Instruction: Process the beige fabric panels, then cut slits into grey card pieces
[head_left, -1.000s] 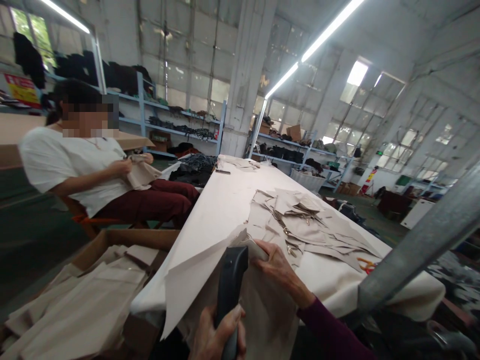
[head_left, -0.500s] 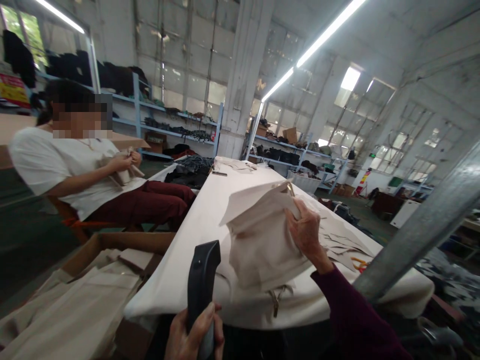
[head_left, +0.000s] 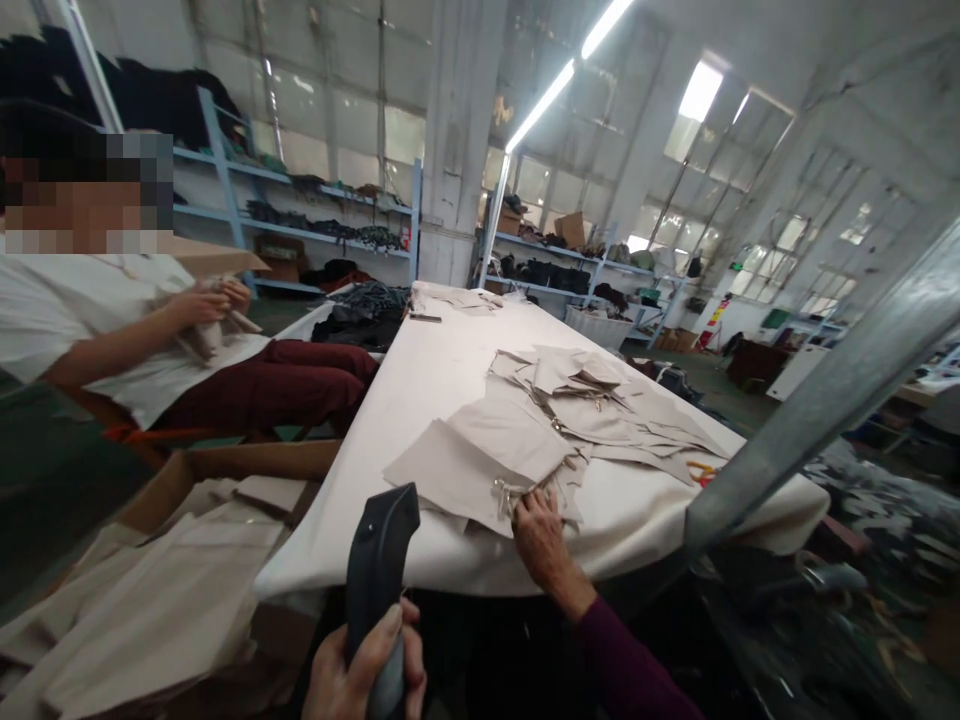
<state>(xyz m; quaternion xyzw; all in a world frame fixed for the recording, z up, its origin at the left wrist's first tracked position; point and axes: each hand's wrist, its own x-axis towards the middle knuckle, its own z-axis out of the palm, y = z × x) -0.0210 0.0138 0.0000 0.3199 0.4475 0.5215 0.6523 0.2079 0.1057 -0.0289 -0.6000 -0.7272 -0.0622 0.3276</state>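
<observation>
My left hand (head_left: 371, 660) is wrapped around the grey grip of a black handheld tool (head_left: 379, 550) with a bent head, held upright before the table's near edge. What kind of tool it is I cannot make out. My right hand (head_left: 541, 535) is at the near edge of a beige fabric piece (head_left: 510, 435) lying on the table. Its fingers are curled down at that edge, by small brass-coloured metal fittings (head_left: 506, 492); the fingertips are partly hidden. Beyond it lies a loose pile of similar beige pieces (head_left: 622, 415), some with metal fittings.
The long table (head_left: 450, 365) has a pale cover. Orange-handled scissors (head_left: 703, 472) lie near a slanting metal post (head_left: 817, 400) on the right. At lower left, a cardboard box (head_left: 247, 458) holds beige fabric. A seated person (head_left: 135, 340) on the left handles beige material.
My right hand has come down with the fabric piece, which now lies on the table. The pile behind it has come into view. The camera has shifted; the left hand still grips the tool.
</observation>
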